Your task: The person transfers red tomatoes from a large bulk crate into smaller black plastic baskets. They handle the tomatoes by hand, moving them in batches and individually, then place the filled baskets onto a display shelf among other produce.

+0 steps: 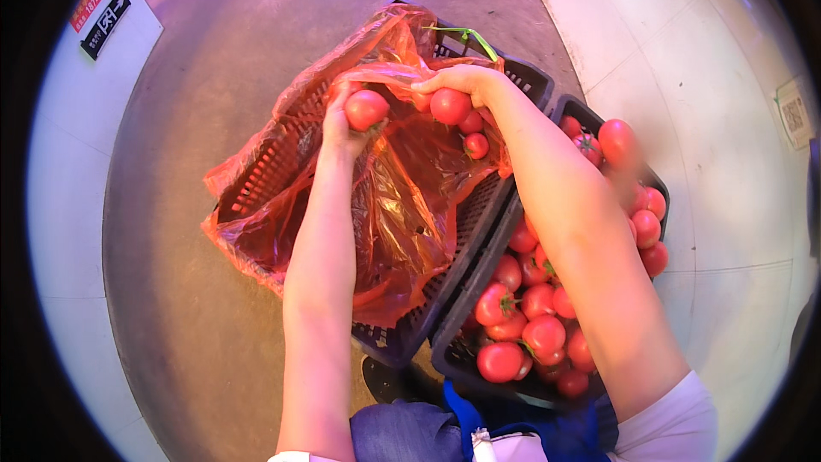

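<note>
My left hand [338, 127] holds a ripe tomato [367, 109] over the left crate, beside a fold of thin red plastic film. My right hand [471, 82] grips an edge of the red plastic liner [391, 205] between thumb and fingers. Just below its palm is another tomato [450, 106]; whether the fingers bear it is hidden. Two smaller tomatoes [476, 145] sit below that, against the liner. The liner drapes over the sides of a black slatted plastic crate [474, 218], its inner floor largely covered by film.
A second black crate [458, 327] full of tomatoes [544, 335] stands against the first on the right, partly under my right forearm. White panels [680, 77] flank the floor on the right and left. A green tie strip [478, 38] lies on the far crate rim.
</note>
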{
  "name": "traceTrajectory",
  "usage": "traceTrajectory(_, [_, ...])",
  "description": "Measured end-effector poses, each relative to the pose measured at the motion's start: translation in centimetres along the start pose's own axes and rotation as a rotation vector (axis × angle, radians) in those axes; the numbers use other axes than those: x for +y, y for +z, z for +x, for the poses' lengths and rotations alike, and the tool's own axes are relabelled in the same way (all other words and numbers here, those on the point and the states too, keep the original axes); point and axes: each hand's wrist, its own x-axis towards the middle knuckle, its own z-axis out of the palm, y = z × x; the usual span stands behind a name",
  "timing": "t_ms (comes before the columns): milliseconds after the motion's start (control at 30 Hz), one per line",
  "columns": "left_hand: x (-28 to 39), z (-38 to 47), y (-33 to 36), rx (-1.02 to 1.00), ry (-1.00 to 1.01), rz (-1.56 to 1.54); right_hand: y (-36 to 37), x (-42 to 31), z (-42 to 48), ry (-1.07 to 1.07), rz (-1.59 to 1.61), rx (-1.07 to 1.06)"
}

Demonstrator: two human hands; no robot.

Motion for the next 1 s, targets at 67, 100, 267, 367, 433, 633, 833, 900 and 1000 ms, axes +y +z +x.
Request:
traceTrajectory(67, [0.5,-0.3,-1.6,0.092,0.021,-0.059,-0.7,-1.5,-0.6,0.077,-0.361,0.029])
traceTrajectory(100, [0.7,-0.5,-2.6,0.084,0.035,-0.065,-1.0,-2.5,-1.2,0.062,-0.384,-0.049])
traceTrajectory(267, [2.3,-3.2,-5.5,0.150,-0.100,-0.120,-6.4,-5.7,-12.7,-0.228,-0.308,-0.046])
traceTrajectory(367, [3.1,-6.8,-4.2,0.025,-0.165,0.000,-8.2,-4.6,-24.3,-0.414,-0.207,0.079])
traceTrajectory(433, [3.1,-10.3,-2.3,-0.079,-0.207,0.201,-8.5,-1.7,-31.6,-0.418,-0.108,0.175])
traceTrajectory(633, [-0.4,-22.4,7.5,-0.541,-0.378,0.388,-9.3,3.9,-38.5,-0.022,-0.398,0.512])
traceTrajectory(833, [-6.5,-30.2,16.3,-0.647,-0.201,1.164,-8.0,9.2,-40.4,-0.447,-0.840,0.744])
traceTrajectory(900, [-9.5,-31.6,16.0,-0.458,0.156,1.223,-4.6,12.7,-40.8,-0.689,-0.865,0.890])
traceTrajectory(1000, [-11.5,-31.8,13.9,-0.599,0.915,1.449,-1.6,15.0,-41.4,-0.843,-1.209,0.792])
